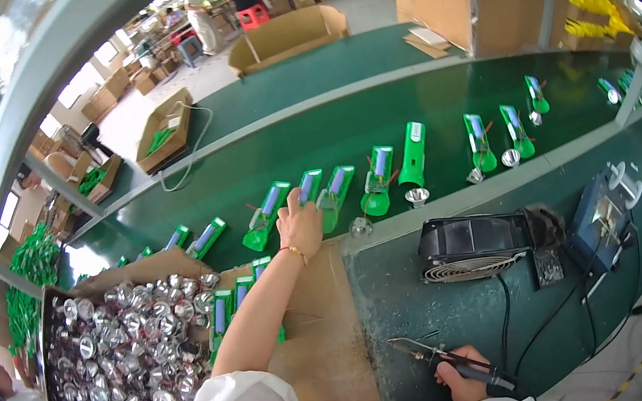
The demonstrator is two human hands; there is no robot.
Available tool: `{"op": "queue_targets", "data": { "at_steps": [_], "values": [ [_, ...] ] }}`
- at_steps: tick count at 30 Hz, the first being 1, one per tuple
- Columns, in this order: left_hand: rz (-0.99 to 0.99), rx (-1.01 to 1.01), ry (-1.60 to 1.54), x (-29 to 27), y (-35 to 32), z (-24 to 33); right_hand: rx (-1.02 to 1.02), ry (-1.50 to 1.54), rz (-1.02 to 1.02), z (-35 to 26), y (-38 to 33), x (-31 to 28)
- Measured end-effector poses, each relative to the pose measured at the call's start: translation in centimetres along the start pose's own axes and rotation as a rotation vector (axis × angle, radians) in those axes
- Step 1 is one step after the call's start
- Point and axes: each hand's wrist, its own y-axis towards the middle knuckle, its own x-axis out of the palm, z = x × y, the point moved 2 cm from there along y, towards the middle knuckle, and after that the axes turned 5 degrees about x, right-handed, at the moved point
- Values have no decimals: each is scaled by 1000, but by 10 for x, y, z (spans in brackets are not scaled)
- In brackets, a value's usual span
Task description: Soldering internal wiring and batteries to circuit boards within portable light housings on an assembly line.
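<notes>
On the green conveyor belt (311, 138), open green torch bodies (378, 178) run from nine to three o'clock. Your left hand (300, 219) rests on one (334, 191) at twelve, fingers closed over it. Your right hand (459, 385) grips the soldering iron (441, 359) at five; the reflector box (123, 361) at eight looks full, so plenty remains.
</notes>
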Motion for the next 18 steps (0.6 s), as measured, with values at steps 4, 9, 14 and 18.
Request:
{"op": "queue_targets", "data": {
  "at_steps": [4, 9, 14, 18],
  "values": [
    [120, -11, -53, -80, -68, 9, -85, 51, -39, -8, 1, 0],
    [288, -129, 204, -128, -178, -33, -63, 83, -99, -12, 5, 2],
    [217, -275, 280, -110, -240, -92, -158, 33, -147, -13, 4, 9],
    [327, -288, 312, -117, -251, -58, -192, 64, -124, -9, 5, 9]
  ]
}}
